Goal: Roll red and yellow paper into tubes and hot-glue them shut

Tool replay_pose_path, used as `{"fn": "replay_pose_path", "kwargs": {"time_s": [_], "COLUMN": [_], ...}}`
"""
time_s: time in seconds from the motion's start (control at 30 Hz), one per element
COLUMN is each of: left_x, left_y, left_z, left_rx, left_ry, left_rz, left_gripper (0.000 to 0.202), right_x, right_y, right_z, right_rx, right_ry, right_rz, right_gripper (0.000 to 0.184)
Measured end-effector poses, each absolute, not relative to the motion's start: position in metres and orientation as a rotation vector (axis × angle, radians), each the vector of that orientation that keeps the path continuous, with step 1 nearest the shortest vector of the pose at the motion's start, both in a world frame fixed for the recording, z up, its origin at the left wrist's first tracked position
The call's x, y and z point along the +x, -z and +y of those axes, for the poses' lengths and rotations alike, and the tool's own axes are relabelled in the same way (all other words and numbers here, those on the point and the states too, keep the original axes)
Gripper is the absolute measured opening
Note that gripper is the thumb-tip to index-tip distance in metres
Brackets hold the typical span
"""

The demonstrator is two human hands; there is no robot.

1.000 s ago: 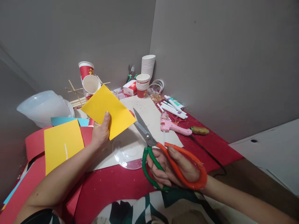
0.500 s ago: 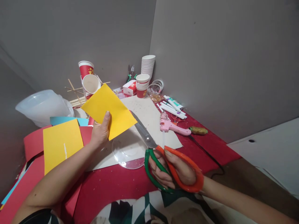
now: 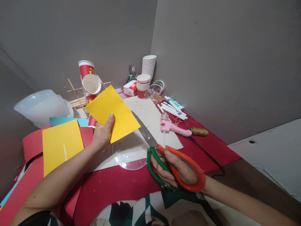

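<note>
My left hand (image 3: 102, 133) is closed on a yellow sheet of paper (image 3: 111, 111), thumb on top, holding it tilted above the table. My right hand (image 3: 178, 168) grips large scissors (image 3: 164, 157) with one green and one orange handle loop, fingers through the loops. The steel blades point up and left, and their tips go under the right edge of the yellow sheet. A clear round plastic lid (image 3: 130, 150) lies on the table below the paper and blades.
A second yellow sheet (image 3: 61, 144) lies on red and blue paper at left. A pink glue gun (image 3: 174, 127), markers (image 3: 174, 108), stacked paper cups (image 3: 148, 67), wooden sticks (image 3: 77, 94) and a translucent tub (image 3: 41, 106) fill the back. Grey walls enclose the table.
The scissor blades closed and slid up-left under the edge of the yellow sheet. My left hand shifted the sheet slightly right.
</note>
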State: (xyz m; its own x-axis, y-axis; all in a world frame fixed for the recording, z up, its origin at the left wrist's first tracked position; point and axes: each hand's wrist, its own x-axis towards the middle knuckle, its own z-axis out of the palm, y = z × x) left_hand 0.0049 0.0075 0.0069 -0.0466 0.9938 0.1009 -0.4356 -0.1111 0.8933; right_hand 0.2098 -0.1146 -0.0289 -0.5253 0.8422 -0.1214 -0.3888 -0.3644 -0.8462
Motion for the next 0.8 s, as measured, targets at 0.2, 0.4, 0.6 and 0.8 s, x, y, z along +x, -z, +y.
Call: {"fn": "replay_pose_path", "kwargs": {"time_s": [0.2,0.4,0.6,0.8], "left_x": [0.007,0.01,0.009,0.008], "left_y": [-0.006,0.0,0.001,0.001], "left_z": [0.004,-0.003,-0.002,-0.002], "left_rx": [0.969,0.998,1.008,1.028], "left_ry": [-1.483,-1.473,-1.438,-1.45], "left_rz": [0.839,0.797,0.8,0.788], "left_gripper": [0.047,0.053,0.047,0.049], "right_x": [0.209,0.207,0.209,0.208], "right_y": [0.033,0.026,0.025,0.03], "right_z": [-0.113,-0.11,-0.111,-0.111], "right_rx": [-0.63,-0.592,-0.742,-0.666], "right_ry": [-1.972,-2.013,-1.958,-1.971], "right_rz": [-1.015,-0.949,-0.992,-0.994], "right_gripper": [0.056,0.056,0.054,0.056]}}
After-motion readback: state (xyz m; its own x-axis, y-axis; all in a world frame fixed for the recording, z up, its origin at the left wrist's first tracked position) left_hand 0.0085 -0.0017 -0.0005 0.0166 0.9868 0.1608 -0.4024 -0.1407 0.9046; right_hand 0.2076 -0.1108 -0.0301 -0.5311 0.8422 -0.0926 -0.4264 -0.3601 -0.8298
